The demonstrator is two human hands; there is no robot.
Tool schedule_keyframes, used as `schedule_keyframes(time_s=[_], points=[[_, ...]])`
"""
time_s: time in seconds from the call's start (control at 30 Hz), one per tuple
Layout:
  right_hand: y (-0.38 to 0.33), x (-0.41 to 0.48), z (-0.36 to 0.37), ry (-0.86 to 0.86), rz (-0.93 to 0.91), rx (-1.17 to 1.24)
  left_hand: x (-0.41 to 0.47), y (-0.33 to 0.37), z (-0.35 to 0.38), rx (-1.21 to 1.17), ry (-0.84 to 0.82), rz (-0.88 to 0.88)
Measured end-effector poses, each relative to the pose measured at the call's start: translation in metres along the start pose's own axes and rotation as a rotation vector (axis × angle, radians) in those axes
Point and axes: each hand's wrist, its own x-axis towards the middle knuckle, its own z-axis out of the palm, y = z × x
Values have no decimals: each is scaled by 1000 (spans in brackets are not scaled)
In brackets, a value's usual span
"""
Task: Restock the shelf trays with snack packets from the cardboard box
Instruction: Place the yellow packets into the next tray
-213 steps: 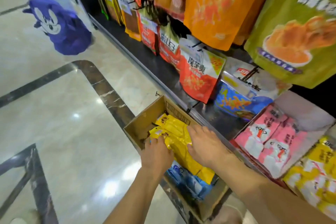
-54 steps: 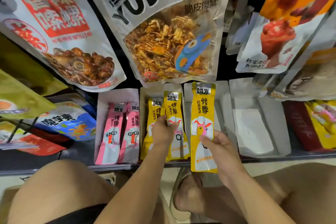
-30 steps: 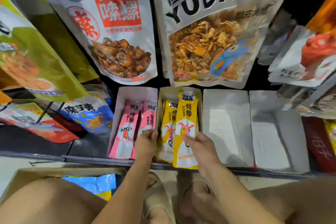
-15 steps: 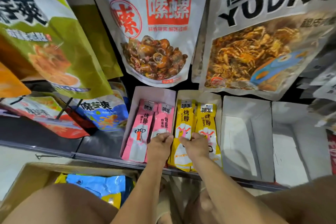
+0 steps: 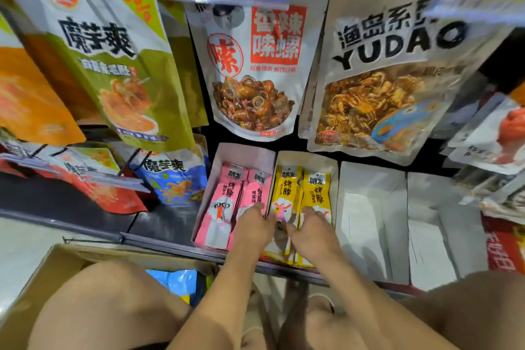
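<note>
Two yellow snack packets (image 5: 287, 187) lie side by side in a shelf tray (image 5: 306, 157). My left hand (image 5: 254, 227) rests flat at the tray's left edge, fingertips on the seam between the yellow packets and the pink packets (image 5: 230, 193) in the neighbouring tray (image 5: 244, 149). My right hand (image 5: 311, 231) presses on the lower half of the right yellow packet (image 5: 317, 190). Neither hand grips a packet. The cardboard box (image 5: 54, 267) stands on the floor at lower left, with blue packets (image 5: 176, 281) showing inside behind my knee.
Two white trays (image 5: 372, 199) (image 5: 429, 207) with nothing in them sit to the right of the yellow one. Large hanging snack bags (image 5: 255, 71) overhang the trays from above. My knees (image 5: 108, 301) crowd the bottom of the view. The shelf's metal front rail (image 5: 159, 244) runs below the trays.
The yellow packet my right hand carried now lies in the tray beside the other. Both hands have settled on the packets. The view has shifted closer and to the left.
</note>
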Motion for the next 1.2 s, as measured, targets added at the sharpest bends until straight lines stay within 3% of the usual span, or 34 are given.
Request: schedule_keyframes(time_s=[0.2, 0.4, 0.57, 0.9, 1.2], points=[[-14, -49, -48, 118, -218, -414, -60, 34, -30, 403, 83, 173], [-38, -104, -93, 166, -327, -565, -121, 49, -71, 689, 197, 259], [-68, -150, -112, 254, -458, -632, -177, 48, -125, 718, 363, 302], [-173, -224, -107, 393, -823, -606, -262, 8, -237, 679, 665, 186], [-248, -252, -37, 308, -1022, -680, -289, -79, -288, 613, 755, -58]])
